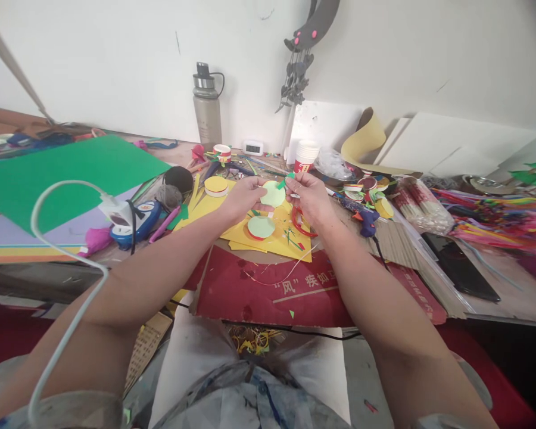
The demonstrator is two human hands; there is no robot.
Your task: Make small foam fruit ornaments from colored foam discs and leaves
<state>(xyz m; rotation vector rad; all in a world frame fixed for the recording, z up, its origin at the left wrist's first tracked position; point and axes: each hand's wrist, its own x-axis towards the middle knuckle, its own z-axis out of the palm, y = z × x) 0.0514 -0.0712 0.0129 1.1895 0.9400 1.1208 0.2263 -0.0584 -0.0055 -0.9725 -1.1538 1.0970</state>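
Between my two hands a light green paper disc (273, 194) is held up above the yellow paper (236, 235). My left hand (245, 195) pinches the disc's left edge. At the disc's upper right, my right hand (307, 192) grips a small darker green paper strip (286, 180), which touches or overlaps the disc. Just below lies a second light green round piece (261, 227) with a red rim. Close to my right hand is a red ring (300, 223). Green scraps (292, 239) are scattered on the yellow paper. A yellow-topped round piece (216, 186) sits beside my left hand.
A red printed board (268, 292) covers the table's front edge. On the right lie a phone (460, 266), a blue glue gun (365, 221) and bundled pipe cleaners (495, 220). Left are green sheets (71, 179) and a white cable (78, 310). A bottle (208, 116) and paper cups (306, 156) stand behind.
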